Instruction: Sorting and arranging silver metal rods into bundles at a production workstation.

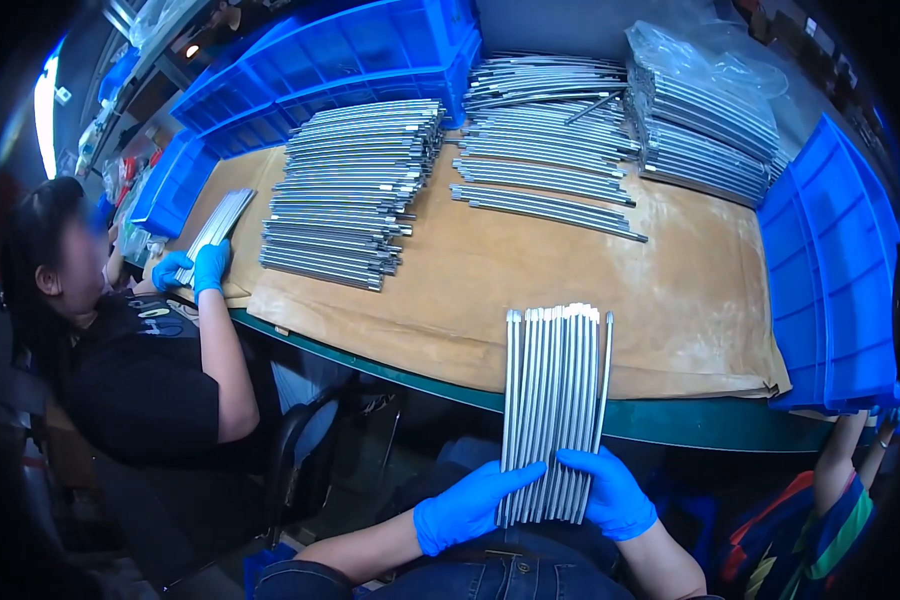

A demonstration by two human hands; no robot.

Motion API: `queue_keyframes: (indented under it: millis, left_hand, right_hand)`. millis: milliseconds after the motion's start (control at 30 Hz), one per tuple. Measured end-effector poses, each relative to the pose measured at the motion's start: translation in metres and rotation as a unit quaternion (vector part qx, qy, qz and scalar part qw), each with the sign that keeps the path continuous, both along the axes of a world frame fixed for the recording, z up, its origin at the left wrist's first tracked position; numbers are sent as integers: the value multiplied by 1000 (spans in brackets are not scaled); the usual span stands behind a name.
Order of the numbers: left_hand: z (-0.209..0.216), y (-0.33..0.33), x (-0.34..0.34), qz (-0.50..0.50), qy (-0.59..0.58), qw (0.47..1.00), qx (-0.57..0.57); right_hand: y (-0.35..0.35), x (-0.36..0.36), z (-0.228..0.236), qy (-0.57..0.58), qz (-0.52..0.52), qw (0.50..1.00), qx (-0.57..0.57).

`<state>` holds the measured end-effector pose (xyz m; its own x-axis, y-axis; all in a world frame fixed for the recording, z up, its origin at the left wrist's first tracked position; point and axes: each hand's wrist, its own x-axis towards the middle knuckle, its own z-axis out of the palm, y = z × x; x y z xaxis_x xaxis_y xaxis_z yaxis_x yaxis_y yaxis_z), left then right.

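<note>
A flat bundle of thin silvery metal rods [550, 400] stands upright in front of me, its far ends over the near edge of the table. My left hand [480, 505], in a blue glove, is closed round the lower left side with the thumb across the front. On the lower right side my right hand [610, 495], also gloved in blue, grips the same bundle, thumb in front. One rod [607, 350] at the right edge stands slightly apart at its top. The fingers behind the bundle are hidden.
Brown sheeting covers the table [710, 290]. Rod piles [350, 190] lie at centre left and more rods [545, 150] farther back. Plastic-wrapped rods [705, 130] sit back right. Blue bins [835, 270] border the table. A gloved person [140, 370] holds rods at left; another person's sleeve [800, 540] shows lower right.
</note>
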<state>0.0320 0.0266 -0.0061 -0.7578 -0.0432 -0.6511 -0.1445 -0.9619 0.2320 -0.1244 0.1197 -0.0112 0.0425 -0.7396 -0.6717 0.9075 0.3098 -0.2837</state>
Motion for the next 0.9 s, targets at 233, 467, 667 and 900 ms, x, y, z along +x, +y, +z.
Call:
queue_keyframes:
  millis: [233, 467, 667, 900]
  left_hand:
    - [-2, -5, 4, 16, -16, 1000, 3]
    - [0, -7, 4, -4, -45, 999, -16]
    - [-11, -4, 7, 26, -20, 999, -40]
    - [-4, -7, 3, 17, -42, 998, -50]
  right_hand:
    - [-3, 3, 1, 33, 10, 999, -28]
    - [-2, 0, 7, 35, 27, 999, -27]
    - [-1, -2, 6, 18, 18, 999, -32]
    - [-1, -4, 6, 25, 17, 999, -30]
